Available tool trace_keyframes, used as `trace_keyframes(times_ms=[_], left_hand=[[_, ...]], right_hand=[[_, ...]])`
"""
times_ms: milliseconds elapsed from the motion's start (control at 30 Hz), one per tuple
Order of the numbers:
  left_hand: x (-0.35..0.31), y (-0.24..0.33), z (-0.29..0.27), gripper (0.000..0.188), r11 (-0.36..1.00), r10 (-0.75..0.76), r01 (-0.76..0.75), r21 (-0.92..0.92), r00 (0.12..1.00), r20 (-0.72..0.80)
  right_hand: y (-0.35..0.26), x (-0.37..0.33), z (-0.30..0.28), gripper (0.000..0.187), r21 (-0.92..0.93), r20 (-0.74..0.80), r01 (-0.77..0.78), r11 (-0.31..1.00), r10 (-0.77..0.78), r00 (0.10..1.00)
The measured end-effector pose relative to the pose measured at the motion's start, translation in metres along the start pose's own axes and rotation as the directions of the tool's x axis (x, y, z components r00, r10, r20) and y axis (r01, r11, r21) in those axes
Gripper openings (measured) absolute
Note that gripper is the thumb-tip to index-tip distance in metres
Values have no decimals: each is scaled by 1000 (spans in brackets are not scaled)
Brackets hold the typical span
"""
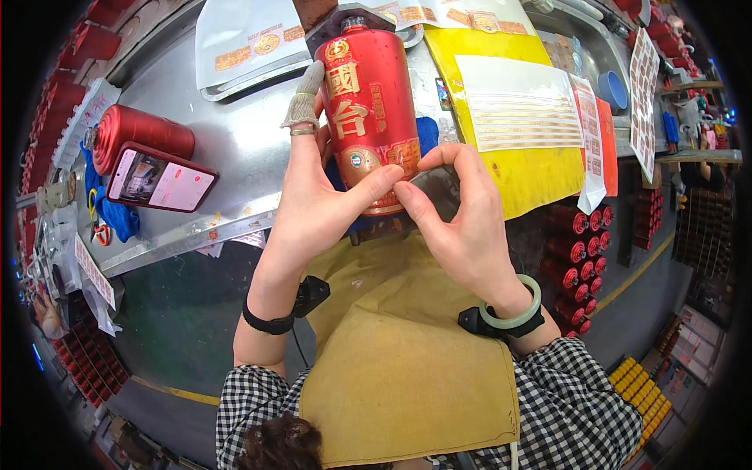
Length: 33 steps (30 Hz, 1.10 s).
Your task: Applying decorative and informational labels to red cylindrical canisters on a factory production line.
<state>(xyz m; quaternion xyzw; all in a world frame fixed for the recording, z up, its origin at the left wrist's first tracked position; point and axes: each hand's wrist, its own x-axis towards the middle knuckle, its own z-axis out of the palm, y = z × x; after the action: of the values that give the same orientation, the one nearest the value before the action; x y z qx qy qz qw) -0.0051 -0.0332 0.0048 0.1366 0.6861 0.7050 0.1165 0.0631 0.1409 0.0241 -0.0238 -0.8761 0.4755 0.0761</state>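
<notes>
A red bottle (395, 86) with gold raised characters and emblems leans back against a dark metal holder (317, 37) at the table's front edge. My left hand (313, 204) is wrapped round its left side, the thumb pressing near the bottom of its front; a knitted finger cover (304, 102) sits on one finger. A gold label (405, 151) lies on the bottle's lower right. Beside that label my right hand (470, 227) is closed in a pinch, thumb and forefinger touching the bottle's lower right edge. What lies between those fingertips is too small to tell.
Left on the metal table (235, 145) are another red bottle (149, 137), a phone (162, 178) and orange scissors (102, 233). A yellow sheet (540, 176) bearing a label sheet (517, 102) lies right. Beyond are a blue cup (612, 90) and stacked red bottles (576, 254).
</notes>
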Motion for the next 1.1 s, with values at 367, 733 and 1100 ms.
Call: trace_keyframes(times_ms=[367, 733, 1100], left_hand=[[0, -2, -2, 112, 1000, -23, 23, 5, 1000, 14], [1, 1, 1, 113, 997, 23, -22, -72, 1000, 15], [-16, 2, -9, 126, 993, -36, 24, 119, 995, 98]], right_hand=[[-1, 0, 2, 31, 58, -19, -28, 998, 29, 999], [13, -11, -7, 25, 285, 51, -265, 921, 261, 964], [3, 20, -34, 20, -37, -123, 370, 928, -372, 920]])
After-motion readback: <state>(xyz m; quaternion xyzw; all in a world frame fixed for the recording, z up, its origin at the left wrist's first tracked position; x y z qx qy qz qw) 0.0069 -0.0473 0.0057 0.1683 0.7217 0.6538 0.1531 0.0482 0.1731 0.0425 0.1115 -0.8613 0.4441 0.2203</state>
